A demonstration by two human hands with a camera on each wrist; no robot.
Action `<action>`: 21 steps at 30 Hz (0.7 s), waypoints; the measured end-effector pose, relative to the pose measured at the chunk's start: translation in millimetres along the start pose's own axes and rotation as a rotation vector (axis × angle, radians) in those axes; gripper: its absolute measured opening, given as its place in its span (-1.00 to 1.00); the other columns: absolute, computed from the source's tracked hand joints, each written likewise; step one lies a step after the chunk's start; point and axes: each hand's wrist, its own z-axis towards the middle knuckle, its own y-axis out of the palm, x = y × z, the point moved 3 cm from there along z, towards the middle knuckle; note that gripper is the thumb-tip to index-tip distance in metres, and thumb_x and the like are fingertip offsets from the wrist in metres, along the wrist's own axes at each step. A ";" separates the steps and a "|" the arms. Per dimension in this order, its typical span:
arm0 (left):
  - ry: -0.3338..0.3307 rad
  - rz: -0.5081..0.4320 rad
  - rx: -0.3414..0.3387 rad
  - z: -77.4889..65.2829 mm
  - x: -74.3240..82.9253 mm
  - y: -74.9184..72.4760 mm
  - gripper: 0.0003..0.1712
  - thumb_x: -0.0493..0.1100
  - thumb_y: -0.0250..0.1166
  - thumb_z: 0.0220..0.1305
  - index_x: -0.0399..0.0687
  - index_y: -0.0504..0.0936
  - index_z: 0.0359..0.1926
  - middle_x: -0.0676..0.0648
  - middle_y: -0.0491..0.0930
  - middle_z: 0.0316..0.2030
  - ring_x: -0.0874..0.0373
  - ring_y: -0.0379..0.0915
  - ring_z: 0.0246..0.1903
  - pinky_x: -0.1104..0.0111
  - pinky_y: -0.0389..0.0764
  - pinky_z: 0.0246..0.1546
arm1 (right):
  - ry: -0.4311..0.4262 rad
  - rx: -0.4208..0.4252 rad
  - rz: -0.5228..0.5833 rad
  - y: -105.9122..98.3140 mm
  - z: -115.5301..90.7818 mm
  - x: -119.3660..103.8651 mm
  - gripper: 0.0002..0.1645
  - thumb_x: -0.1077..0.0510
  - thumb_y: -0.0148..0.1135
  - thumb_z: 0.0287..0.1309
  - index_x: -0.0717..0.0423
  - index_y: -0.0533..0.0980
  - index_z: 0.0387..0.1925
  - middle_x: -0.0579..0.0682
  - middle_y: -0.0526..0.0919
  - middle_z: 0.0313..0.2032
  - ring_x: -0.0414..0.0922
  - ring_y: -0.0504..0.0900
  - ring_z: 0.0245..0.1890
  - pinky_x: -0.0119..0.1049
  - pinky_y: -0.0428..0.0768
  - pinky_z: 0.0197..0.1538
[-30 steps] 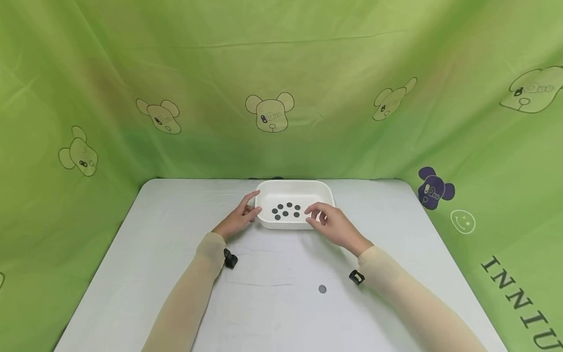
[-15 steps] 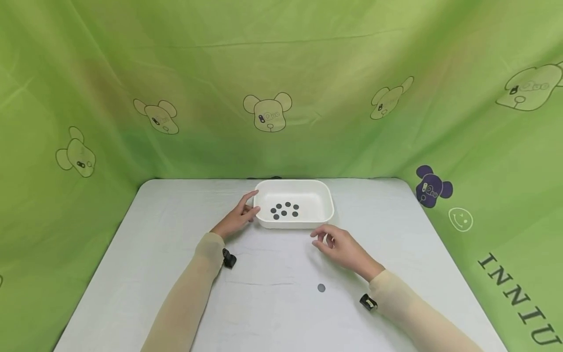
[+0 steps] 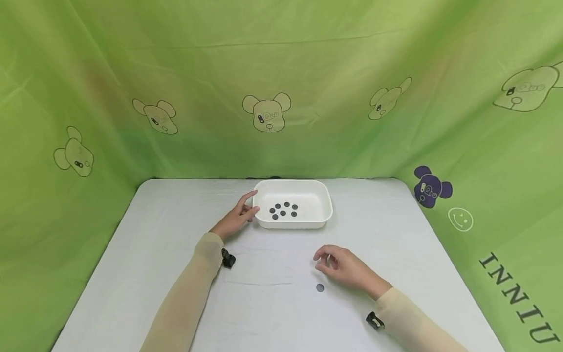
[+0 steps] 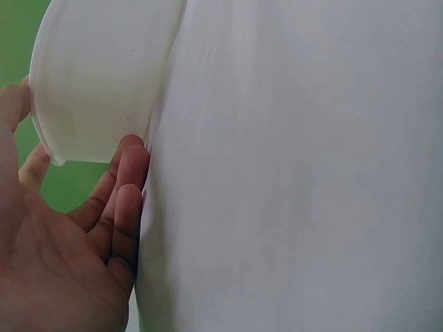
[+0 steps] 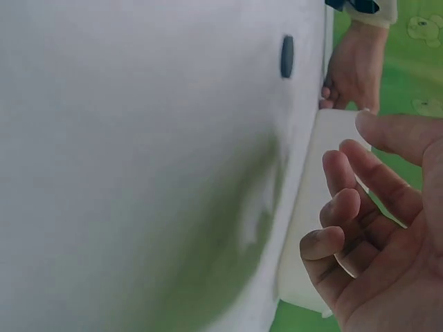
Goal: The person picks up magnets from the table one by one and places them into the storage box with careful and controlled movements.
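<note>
A white rectangular tray (image 3: pixel 313 204) stands at the back of the table with several flat dark grey discs (image 3: pixel 283 213) lying in its left half. My left hand (image 3: pixel 235 219) is at the tray's left end, its thumb and index finger touching the rim. The left wrist view shows the other fingers of that hand (image 4: pixel 76 235) below the rim near the tabletop. A single grey disc (image 3: pixel 320 288) lies on the table in front of the tray. Just above and beyond it hovers my right hand (image 3: pixel 345 266), fingers loosely bent and holding nothing, as the right wrist view confirms.
White cloth covers the table (image 3: pixel 264 303). Green printed curtains (image 3: pixel 211 151) hang along its back and sides. Each wrist carries a small black camera, such as the right one (image 3: pixel 375 321).
My right hand has withdrawn from over the tray's right side toward me, and now hovers near the lone disc. My left hand stays at the tray; the discs lie as before.
</note>
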 end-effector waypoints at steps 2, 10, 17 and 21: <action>-0.001 0.001 -0.002 0.2 -0.6 -0.3 -0.20 0.27 0.12 0.65 0.54 -0.03 0.71 -0.18 0.64 0.08 -0.01 0.63 -0.02 -0.12 0.48 0.29 | 0.005 -0.023 -0.010 3.0 -4.3 0.1 -0.88 0.14 0.45 0.39 -0.02 0.67 -0.09 -0.31 0.60 -0.35 -0.35 0.44 -0.45 -0.39 0.49 -0.32; -0.003 0.001 -0.008 3.2 -5.0 -1.2 -0.20 0.28 0.13 0.64 0.55 -0.03 0.71 -0.17 0.64 0.07 0.01 0.63 -0.03 -0.11 0.48 0.29 | 0.048 -0.093 -0.005 12.0 -16.0 1.0 -0.83 0.06 0.49 0.37 -0.10 0.66 -0.08 -0.34 0.58 -0.34 -0.34 0.43 -0.43 -0.39 0.49 -0.34; -0.008 0.000 -0.008 3.3 -5.0 0.0 -0.20 0.27 0.13 0.65 0.54 -0.03 0.71 -0.16 0.64 0.07 0.01 0.62 -0.03 -0.10 0.48 0.28 | 0.046 -0.101 -0.007 14.8 -22.6 -1.1 -0.77 -0.01 0.52 0.35 -0.12 0.65 -0.07 -0.34 0.55 -0.33 -0.33 0.44 -0.43 -0.39 0.47 -0.35; -0.005 -0.001 -0.008 2.0 -3.0 0.6 -0.20 0.26 0.12 0.65 0.53 -0.03 0.71 -0.17 0.64 0.07 0.01 0.62 -0.03 -0.10 0.48 0.27 | 0.038 -0.105 -0.025 14.4 -24.4 -2.2 -0.75 -0.04 0.52 0.34 -0.11 0.64 -0.05 -0.33 0.54 -0.32 -0.34 0.42 -0.43 -0.40 0.47 -0.35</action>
